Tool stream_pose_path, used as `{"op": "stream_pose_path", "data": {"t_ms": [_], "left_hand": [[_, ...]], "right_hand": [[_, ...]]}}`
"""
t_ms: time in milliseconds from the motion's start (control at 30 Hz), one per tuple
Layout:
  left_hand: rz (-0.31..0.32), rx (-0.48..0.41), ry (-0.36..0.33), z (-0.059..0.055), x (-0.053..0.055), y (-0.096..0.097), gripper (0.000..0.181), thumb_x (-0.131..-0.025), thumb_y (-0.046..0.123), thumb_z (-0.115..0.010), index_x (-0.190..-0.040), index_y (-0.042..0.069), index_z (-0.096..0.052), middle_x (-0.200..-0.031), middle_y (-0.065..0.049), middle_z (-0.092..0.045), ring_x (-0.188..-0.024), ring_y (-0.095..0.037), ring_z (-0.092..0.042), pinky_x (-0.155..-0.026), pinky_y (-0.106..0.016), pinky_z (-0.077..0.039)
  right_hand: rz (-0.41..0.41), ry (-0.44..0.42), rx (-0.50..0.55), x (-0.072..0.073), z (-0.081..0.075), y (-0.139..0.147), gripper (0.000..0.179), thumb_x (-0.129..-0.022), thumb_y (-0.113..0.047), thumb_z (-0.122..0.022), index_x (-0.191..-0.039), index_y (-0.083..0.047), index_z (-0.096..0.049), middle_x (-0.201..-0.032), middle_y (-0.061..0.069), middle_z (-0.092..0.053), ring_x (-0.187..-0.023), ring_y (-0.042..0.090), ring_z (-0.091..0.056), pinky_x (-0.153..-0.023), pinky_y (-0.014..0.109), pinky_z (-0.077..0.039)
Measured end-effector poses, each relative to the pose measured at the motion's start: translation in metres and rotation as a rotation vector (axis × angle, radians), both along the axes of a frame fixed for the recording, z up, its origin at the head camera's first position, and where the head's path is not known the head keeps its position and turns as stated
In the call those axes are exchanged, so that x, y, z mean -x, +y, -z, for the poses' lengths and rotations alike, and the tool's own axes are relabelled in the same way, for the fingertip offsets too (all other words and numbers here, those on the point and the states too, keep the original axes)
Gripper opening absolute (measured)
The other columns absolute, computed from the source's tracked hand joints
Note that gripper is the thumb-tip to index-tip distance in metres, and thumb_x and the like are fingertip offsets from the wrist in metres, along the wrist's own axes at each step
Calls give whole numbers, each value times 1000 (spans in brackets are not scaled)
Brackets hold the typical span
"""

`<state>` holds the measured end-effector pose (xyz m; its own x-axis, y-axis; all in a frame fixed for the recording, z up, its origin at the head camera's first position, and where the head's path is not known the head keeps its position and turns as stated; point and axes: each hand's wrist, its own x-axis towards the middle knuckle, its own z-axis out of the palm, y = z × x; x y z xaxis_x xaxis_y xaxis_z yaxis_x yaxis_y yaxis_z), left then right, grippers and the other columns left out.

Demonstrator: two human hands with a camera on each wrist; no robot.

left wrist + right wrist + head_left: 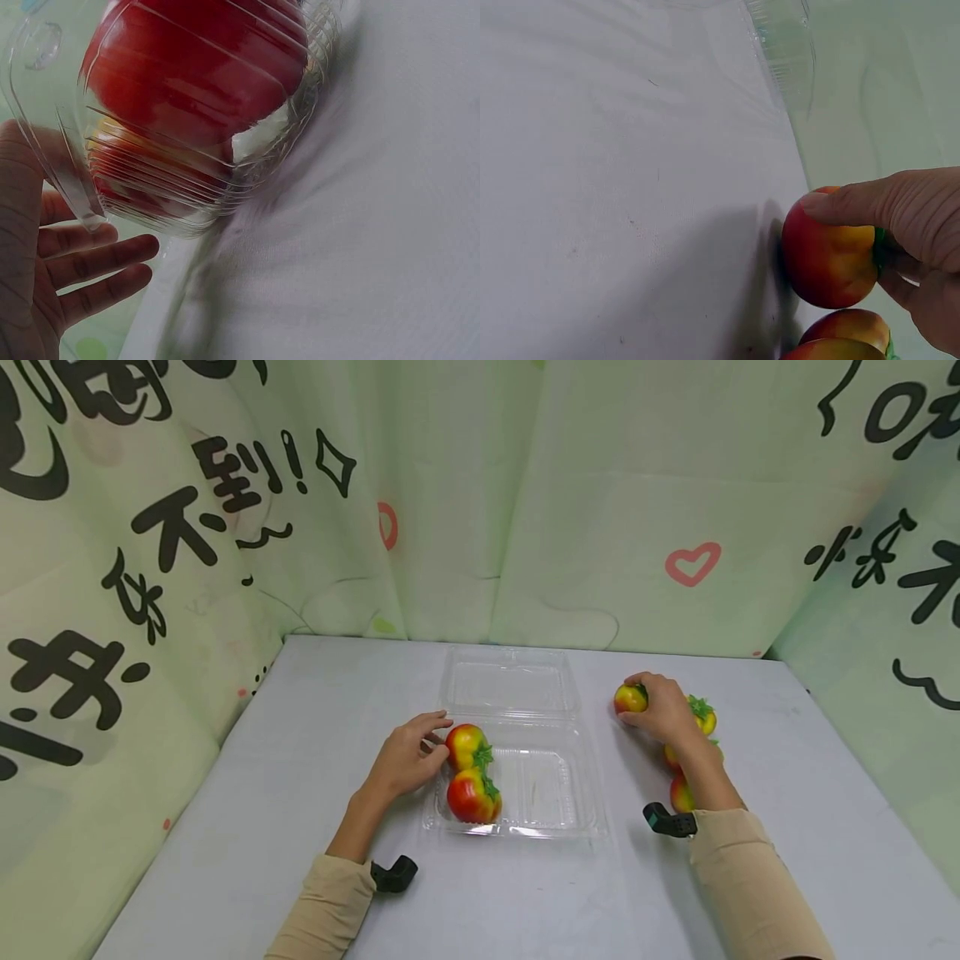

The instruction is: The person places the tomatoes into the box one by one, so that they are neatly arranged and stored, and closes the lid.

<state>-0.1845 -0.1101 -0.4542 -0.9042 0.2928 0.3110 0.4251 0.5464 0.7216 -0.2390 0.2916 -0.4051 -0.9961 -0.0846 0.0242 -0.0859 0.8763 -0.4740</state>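
Note:
My right hand (660, 710) grips a red-and-yellow fruit with a green leafy top (630, 698), thumb on its side in the right wrist view. More such fruits, one of them a yellow-red fruit (705, 720), lie beside and partly beneath that wrist. In the middle stands a clear plastic clamshell box (588, 777), its lid laid back. Two fruits, an upper fruit (467, 746) and a lower fruit (471, 797), sit in its left side. My left hand (408, 752) is at the box's left rim, fingers loosely extended beside the upper fruit.
The box's clear lid (510, 683) lies flat toward the back of the white table (322, 693). A pale green printed curtain (600, 527) encloses the back and both sides. Each wrist wears a black camera, such as the left wrist camera (395, 874).

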Motion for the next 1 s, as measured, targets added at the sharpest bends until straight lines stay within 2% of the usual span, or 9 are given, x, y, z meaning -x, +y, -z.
{"op": "stream_pose_path", "data": {"t_ms": [167, 367, 800, 1000], "left_hand": [[8, -8, 3, 0, 0, 0, 40, -89, 8, -62, -127, -4, -68, -140, -20, -61, -96, -30, -73, -85, -42, -62], [-3, 0, -4, -1, 0, 0, 40, -89, 10, -62, -127, -2, -69, -141, -17, -62, -97, -29, -72, -85, -42, -62], [-8, 1, -3, 1, 0, 0, 40, -90, 11, -63, -127, -2, -69, -141, -16, -62, -96, -28, -72, -84, -41, -62], [-12, 6, -3, 1, -1, 0, 40, -89, 10, -63, -127, -1, -69, -141, -16, -62, -97, -28, -72, -85, -40, -62]], "right_hand": [[5, -11, -82, 3, 3, -2, 60, -86, -5, -76, -138, 7, -50, -131, 32, -53, -118, 48, -44, -109, 65, -39], [9, 29, -136, 3, 6, -4, 59, -85, -4, -77, -137, 5, -51, -132, 31, -54, -120, 48, -43, -109, 65, -39], [-7, 69, -176, -1, 8, -4, 59, -85, -10, -77, -135, 4, -49, -131, 31, -54, -121, 48, -42, -108, 65, -40], [7, 78, -133, -6, 3, -7, 59, -87, -14, -76, -136, 4, -49, -130, 30, -54, -120, 47, -41, -106, 64, -41]]}}
